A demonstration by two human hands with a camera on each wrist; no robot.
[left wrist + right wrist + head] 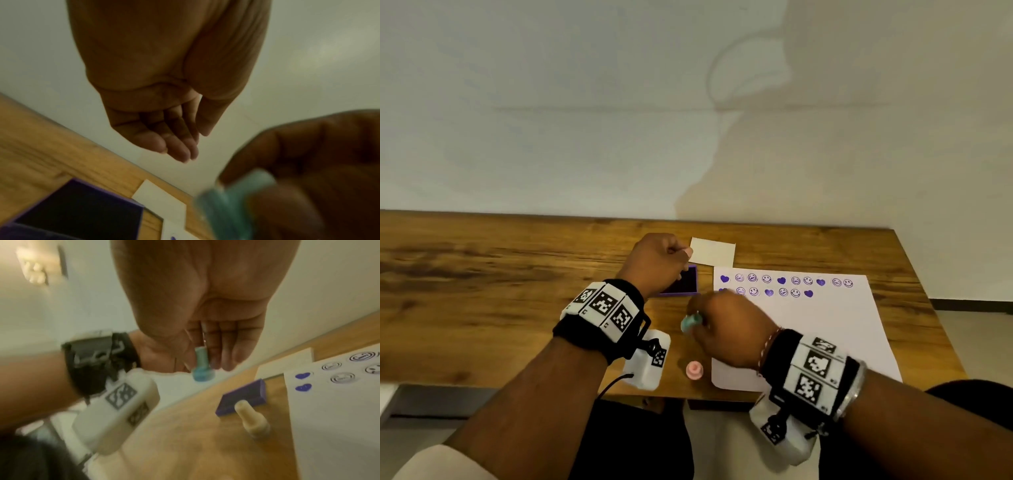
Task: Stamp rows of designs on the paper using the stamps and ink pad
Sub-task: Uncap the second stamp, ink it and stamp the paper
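Dim, warm indoor light. Soft head-and-arm shadow cast on the pale wall [774,137] above the brown wooden table [482,274], bowed by wide-angle distortion. Both wrist views motion-blurred, murky; teal plastic stamp [226,211] smeared out of focus.

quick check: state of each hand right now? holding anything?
Left hand: open, fingers relaxed, holding nothing, above the ink pad.
Right hand: pinches the teal stamp, lifted off the table.
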